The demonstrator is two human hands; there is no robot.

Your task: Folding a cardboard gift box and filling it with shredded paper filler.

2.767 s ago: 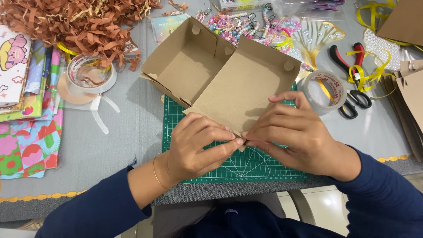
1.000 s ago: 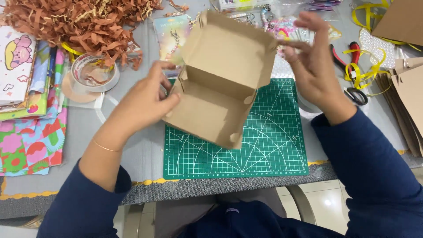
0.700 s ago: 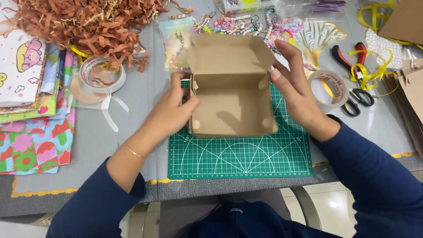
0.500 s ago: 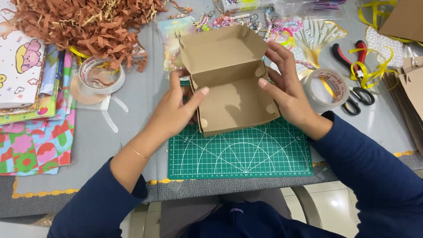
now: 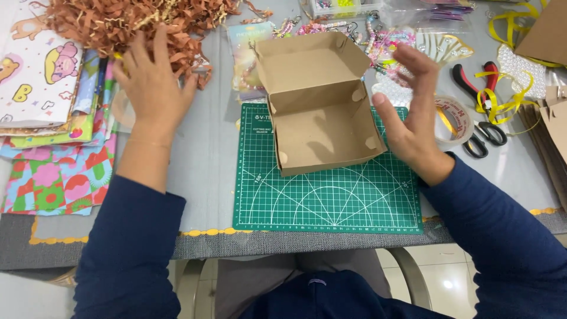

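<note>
Folded cardboard box (image 5: 319, 109) stood empty beside the open right hand (image 5: 410, 115); the spread left hand (image 5: 150, 85) reached the paper shred (image 5: 136, 23), filling not begun.

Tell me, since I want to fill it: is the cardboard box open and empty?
Open and empty: the box sits on the mat, lid back, its bare brown floor showing.

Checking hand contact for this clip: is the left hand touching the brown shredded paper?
Touching. The head view shows the left hand spread flat with its fingertips lying on the edge of the brown shredded paper, no gap visible.
</note>
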